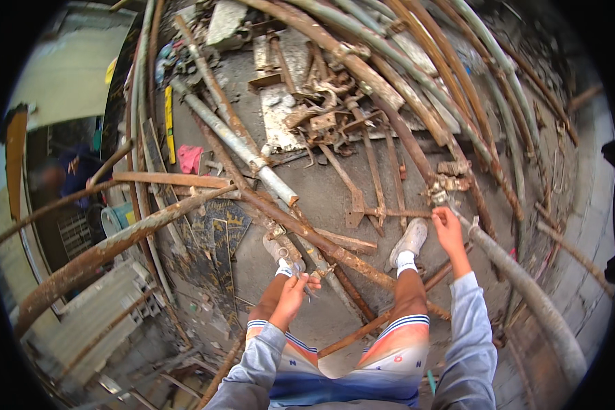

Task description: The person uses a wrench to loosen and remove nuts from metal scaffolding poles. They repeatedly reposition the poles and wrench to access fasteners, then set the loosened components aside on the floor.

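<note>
My left hand [294, 295] is closed around a slim grey metal tool [311, 292], mostly covered by the fingers, so its exact kind is unclear. It is held above my left shoe, beside a rusty clamp [321, 275] on the crossing pipes. With bent fingers pinched together, my right hand [448, 227] grips the lower part of a dirty scaffold clamp [441, 197]. That clamp sits by the upper end of a grey pipe [526, 294] running down to the right. A rusty rod with a flat plate [354, 209] reaches toward these fingers from the left.
Rusty pipes [348, 256] cross the ground between and around my feet. A heap of rusty clamps and brackets [328, 119] lies ahead, with long pipes [403, 61] behind it. A yellow spirit level [170, 124], pink cloth [190, 158] and bucket [116, 220] are at left.
</note>
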Tool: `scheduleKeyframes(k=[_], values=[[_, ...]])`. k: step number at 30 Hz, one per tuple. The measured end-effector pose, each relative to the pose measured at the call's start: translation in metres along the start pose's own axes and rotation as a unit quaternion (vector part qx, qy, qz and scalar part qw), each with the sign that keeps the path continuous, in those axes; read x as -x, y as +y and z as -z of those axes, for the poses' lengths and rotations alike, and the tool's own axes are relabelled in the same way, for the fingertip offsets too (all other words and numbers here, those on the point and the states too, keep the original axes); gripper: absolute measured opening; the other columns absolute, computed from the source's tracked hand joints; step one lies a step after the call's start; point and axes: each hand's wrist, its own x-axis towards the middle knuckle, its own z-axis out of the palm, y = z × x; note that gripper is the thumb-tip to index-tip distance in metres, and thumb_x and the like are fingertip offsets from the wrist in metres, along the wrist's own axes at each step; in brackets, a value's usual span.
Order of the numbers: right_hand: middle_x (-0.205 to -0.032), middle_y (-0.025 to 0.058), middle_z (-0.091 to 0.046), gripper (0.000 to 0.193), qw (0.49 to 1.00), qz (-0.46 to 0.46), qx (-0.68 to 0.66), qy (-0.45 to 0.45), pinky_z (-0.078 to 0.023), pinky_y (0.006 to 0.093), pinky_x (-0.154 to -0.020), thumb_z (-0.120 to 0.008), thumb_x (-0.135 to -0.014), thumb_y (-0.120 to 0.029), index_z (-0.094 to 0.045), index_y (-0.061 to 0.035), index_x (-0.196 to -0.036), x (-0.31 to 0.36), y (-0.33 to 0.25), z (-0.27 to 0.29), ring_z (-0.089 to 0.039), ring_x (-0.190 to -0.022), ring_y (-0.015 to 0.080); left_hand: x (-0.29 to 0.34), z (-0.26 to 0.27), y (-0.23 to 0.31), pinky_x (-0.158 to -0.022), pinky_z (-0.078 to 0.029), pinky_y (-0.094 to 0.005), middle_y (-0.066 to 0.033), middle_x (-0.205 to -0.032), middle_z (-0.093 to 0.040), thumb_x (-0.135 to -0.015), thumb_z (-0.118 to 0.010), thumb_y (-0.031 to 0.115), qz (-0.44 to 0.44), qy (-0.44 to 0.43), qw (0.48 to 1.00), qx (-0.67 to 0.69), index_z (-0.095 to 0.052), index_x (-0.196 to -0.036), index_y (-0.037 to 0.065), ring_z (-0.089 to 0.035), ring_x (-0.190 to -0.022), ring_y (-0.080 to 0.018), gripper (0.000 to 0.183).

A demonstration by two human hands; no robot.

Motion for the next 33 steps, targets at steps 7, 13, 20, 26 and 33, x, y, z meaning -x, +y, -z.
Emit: scheduleKeyframes(k=[7,13,20,26,33], values=[[-0.075,0.0028,-0.063,0.015,0.989,-0.092,0.113,-0.014,-0.047,0.0305,-0.064,-0.066,-0.096,-0.015,-0.063,-0.0005,-0.091,0.08,-0.024,0.029,-0.056,-0.067,0.013,-0.008,0.083,0.006,-0.084,-0.054,-0.0326,-0.0112,-0.101,-0.072,-0.109,-0.049,0.022,-0.106,-0.009,0.994,0.023,-0.06,-0.106,0.002,-0.07,-0.091,-0.0191,0.023],[-0.065,0.0078,-0.053,0.032,0.983,-0.058,0.169,-0.042,-0.041,0.0337,-0.059,-0.07,-0.094,-0.021,-0.059,0.0008,-0.073,0.111,-0.139,-0.064,-0.049,-0.062,0.0136,0.007,0.177,0.053,-0.09,-0.055,-0.039,-0.012,-0.103,-0.07,-0.109,-0.048,0.02,-0.052,-0.026,0.995,0.086,-0.055,-0.108,0.006,-0.07,-0.099,-0.0229,0.016],[-0.107,0.0125,-0.072,0.027,0.985,0.095,0.111,-0.095,-0.056,0.0346,-0.086,-0.069,-0.088,-0.006,-0.068,-0.0038,-0.115,-0.022,-0.244,-0.19,-0.07,-0.099,0.0235,-0.006,0.263,0.067,-0.087,-0.056,-0.0368,-0.0117,-0.105,-0.07,-0.107,-0.052,0.025,-0.038,0.052,0.993,0.103,-0.054,-0.112,0.006,-0.07,-0.099,-0.0237,0.02],[-0.099,0.0128,-0.073,0.025,0.979,0.108,0.126,-0.123,-0.056,0.0359,-0.083,-0.072,-0.087,-0.016,-0.07,-0.0029,-0.109,-0.15,-0.281,-0.268,-0.071,-0.091,0.0236,-0.009,0.248,0.066,-0.086,-0.055,-0.0357,-0.011,-0.104,-0.068,-0.107,-0.052,0.025,0.005,0.121,0.976,0.181,-0.053,-0.11,0.006,-0.069,-0.098,-0.0236,0.019],[-0.11,0.0209,-0.073,0.046,0.979,0.059,0.185,-0.06,-0.054,0.0414,-0.094,-0.072,-0.089,-0.034,-0.067,0.0015,-0.119,-0.334,-0.276,-0.37,-0.07,-0.104,0.0349,-0.04,0.133,0.05,-0.074,-0.061,-0.0384,-0.0153,-0.098,-0.069,-0.106,-0.053,0.025,0.026,0.141,0.943,0.3,-0.052,-0.107,0.007,-0.072,-0.088,-0.0286,0.018]])
